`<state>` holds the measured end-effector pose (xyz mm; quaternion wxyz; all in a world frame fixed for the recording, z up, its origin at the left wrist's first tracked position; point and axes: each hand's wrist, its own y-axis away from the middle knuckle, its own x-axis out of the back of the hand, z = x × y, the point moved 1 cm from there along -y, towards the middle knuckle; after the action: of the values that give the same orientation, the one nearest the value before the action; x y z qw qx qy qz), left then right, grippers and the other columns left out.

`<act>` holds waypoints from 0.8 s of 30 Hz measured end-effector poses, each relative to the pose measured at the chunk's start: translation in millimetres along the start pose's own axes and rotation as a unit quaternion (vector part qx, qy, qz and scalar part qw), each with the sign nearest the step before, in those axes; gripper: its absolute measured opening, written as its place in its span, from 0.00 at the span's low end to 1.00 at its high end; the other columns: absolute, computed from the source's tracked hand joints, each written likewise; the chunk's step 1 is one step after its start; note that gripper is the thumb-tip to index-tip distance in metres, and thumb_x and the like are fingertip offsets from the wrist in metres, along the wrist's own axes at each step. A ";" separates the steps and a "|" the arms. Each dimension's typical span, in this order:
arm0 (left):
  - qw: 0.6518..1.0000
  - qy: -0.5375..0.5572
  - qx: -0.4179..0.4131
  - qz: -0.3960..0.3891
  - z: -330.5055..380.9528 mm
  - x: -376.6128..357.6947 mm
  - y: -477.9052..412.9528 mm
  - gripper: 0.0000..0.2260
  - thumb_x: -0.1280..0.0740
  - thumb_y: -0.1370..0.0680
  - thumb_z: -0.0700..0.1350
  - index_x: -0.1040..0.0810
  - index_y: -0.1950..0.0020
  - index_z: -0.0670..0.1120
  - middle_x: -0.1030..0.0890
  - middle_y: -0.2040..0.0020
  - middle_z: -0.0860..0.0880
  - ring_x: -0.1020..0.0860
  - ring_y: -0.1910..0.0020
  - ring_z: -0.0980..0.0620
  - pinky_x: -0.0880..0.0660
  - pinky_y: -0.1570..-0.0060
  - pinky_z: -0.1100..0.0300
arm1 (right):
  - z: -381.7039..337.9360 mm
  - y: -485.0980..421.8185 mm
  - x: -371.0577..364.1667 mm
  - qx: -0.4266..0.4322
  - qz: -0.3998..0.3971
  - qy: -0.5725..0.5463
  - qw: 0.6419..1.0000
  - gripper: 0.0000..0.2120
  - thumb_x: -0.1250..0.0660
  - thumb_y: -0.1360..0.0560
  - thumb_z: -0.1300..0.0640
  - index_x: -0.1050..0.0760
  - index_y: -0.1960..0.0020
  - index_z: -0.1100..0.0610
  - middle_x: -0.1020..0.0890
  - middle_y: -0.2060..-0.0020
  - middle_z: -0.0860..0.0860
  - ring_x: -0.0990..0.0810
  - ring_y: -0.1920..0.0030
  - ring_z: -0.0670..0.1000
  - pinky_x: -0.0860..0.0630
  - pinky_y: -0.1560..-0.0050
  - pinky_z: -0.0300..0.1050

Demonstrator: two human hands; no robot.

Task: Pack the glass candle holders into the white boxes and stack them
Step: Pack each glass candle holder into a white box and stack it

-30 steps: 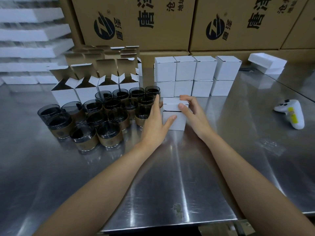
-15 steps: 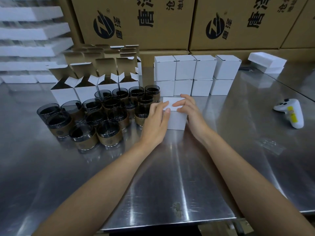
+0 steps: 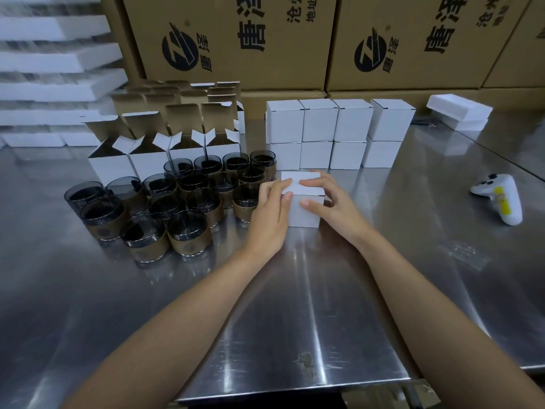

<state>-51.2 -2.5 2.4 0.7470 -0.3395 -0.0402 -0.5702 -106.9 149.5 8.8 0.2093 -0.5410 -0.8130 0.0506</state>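
The white box [image 3: 305, 215] stands on the steel table [image 3: 295, 305] directly between the two hands, lid down and looking flush. It is close to a cube, so it has no long axis to line up. The left hand [image 3: 269, 219] wraps its left side, fingers [image 3: 283, 185] curled over the lid's edge and thumb on the front face. The right hand [image 3: 336, 206] pinches the front right corner, forefinger across the lid and thumb pressed just under the lid's seam. Both hands are closed on it.

The stack of closed white boxes [image 3: 339, 134] lies straight beyond the fingertips, four columns wide and two high, with a narrow strip of bare steel between it and the held box. Neither hand is clearly nearer, and the likely carry is a short lift forward and up or a push ahead.

Just outside the left knuckles crowd the glass candle holders [image 3: 188, 202]. The nearest one stands right beside the hand, and I cannot tell whether it touches. Any swing to that side risks knocking one. Beyond them the open boxes [image 3: 147, 163] wait with their flaps up.

Well off to the right of the right hand lies a white controller [image 3: 501, 199], out of the path. Brown printed cartons [image 3: 236, 39] wall the table's far edge behind the stack.
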 end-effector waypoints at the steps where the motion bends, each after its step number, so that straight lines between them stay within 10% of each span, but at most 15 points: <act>1: 1.000 0.000 0.001 0.000 0.9 0.5 0.2 0.16 0.46 0.16 0.46 0.31 0.29 0.44 0.32 0.34 0.47 0.23 0.46 0.44 0.23 0.49 0.46 | 1.1 -0.4 -0.9 0.001 0.008 0.007 1.000 0.15 0.30 0.25 0.63 0.24 0.39 0.58 0.32 0.31 0.49 0.29 0.32 0.45 0.31 0.36 0.35; 7: 1.000 0.024 0.008 -0.004 1.5 1.6 1.7 0.17 0.45 0.16 0.45 0.34 0.28 0.43 0.33 0.32 0.47 0.24 0.44 0.40 0.24 0.46 0.47 | 0.8 -3.2 3.9 0.018 0.010 0.021 1.000 0.15 0.27 0.27 0.60 0.22 0.42 0.49 0.32 0.31 0.46 0.30 0.36 0.32 0.32 0.47 0.24; 14: 0.997 0.020 0.033 -0.074 3.1 -4.9 0.0 0.24 0.40 0.17 0.46 0.43 0.23 0.44 0.31 0.31 0.44 0.21 0.68 0.51 0.24 0.63 0.66 | 1.4 -7.4 17.8 0.020 0.084 -0.032 0.996 0.15 0.27 0.27 0.63 0.21 0.43 0.51 0.28 0.33 0.50 0.29 0.32 0.44 0.29 0.39 0.35; 18: 0.992 -0.043 0.048 -0.107 0.6 -3.4 -0.8 0.23 0.41 0.17 0.45 0.41 0.23 0.41 0.26 0.35 0.36 0.22 0.41 0.41 0.30 0.36 0.53 | 6.4 -11.8 28.5 0.019 0.113 0.008 0.993 0.16 0.27 0.27 0.62 0.21 0.43 0.49 0.31 0.30 0.48 0.30 0.32 0.39 0.31 0.41 0.30; 24: 0.989 -0.075 0.013 -0.130 3.4 -3.1 2.4 0.20 0.41 0.17 0.42 0.36 0.26 0.39 0.33 0.29 0.43 0.23 0.41 0.39 0.33 0.33 0.51 | 34.6 -12.8 72.1 -0.005 0.237 0.098 0.966 0.14 0.32 0.23 0.63 0.22 0.39 0.55 0.35 0.26 0.55 0.38 0.28 0.40 0.36 0.31 0.42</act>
<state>-49.0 2.2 2.5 0.6660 -0.3635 -0.1475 -0.6344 -155.1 214.2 1.9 0.2677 -0.7218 -0.6370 0.0414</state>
